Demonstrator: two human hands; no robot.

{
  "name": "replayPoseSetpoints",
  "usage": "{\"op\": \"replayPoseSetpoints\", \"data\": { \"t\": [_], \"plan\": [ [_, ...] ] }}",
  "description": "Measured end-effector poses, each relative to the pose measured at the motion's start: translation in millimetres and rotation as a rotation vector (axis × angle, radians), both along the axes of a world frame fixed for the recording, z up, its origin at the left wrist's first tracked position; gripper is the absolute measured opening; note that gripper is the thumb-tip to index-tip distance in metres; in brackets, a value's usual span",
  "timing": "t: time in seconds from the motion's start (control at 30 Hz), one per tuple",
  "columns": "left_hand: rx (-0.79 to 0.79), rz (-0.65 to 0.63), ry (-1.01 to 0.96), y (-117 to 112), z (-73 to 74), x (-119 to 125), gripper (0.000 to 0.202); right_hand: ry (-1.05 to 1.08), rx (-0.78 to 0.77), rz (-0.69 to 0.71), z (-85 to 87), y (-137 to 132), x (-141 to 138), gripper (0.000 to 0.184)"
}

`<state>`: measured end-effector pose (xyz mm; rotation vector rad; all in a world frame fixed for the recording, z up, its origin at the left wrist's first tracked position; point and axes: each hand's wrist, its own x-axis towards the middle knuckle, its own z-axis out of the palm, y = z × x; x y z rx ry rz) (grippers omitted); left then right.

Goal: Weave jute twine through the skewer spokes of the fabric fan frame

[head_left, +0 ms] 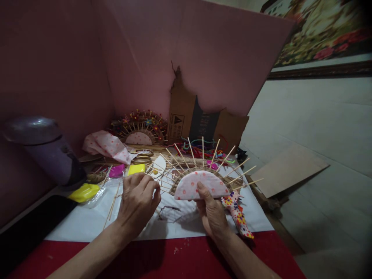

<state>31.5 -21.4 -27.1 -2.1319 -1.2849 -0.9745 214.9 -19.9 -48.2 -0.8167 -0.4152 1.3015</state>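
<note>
My right hand grips a half-round craft piece by its lower edge, with the thumb on its front. That piece is covered in pale pink cloth with small red flowers and has a brown woven border. Thin wooden sticks fan out from the border like rays. At its left side my left hand is closed, with thumb and forefinger pinching the end of one low stick. Below the right hand lies a flower-print cloth strip, partly hidden by that hand.
A finished-looking fan craft leans at the back beside torn cardboard. Patterned cloth, scissors, yellow packets and colourful pipe cleaners lie around. A purple bottle stands left; a black slab lies near it.
</note>
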Motion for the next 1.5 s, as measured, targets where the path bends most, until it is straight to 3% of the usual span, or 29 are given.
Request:
{"op": "replayPoseSetpoints", "data": {
  "t": [0.43, 0.6, 0.93, 1.5],
  "plan": [
    [0.033, -0.006, -0.114, 3.5, -6.3, -7.3, 0.007, 0.088, 0.013, -0.003, 2.4, 5.2, 7.6, 0.036],
    [0.04, -0.036, -0.162, 3.7, -5.5, -6.8, 0.006, 0.029, 0.007, -0.028, 3.5, 2.4, 3.6, 0.042],
    [-0.012, -0.007, -0.011, 3.0, -4.8, -4.1, 0.008, -0.017, -0.01, -0.078, 4.0, -2.4, -1.1, 0.056],
    [-0.055, -0.009, -0.072, 2.5, -5.0, -4.9, 0.007, -0.04, 0.0, -0.067, 5.2, -1.9, -0.1, 0.049]
  ]
}}
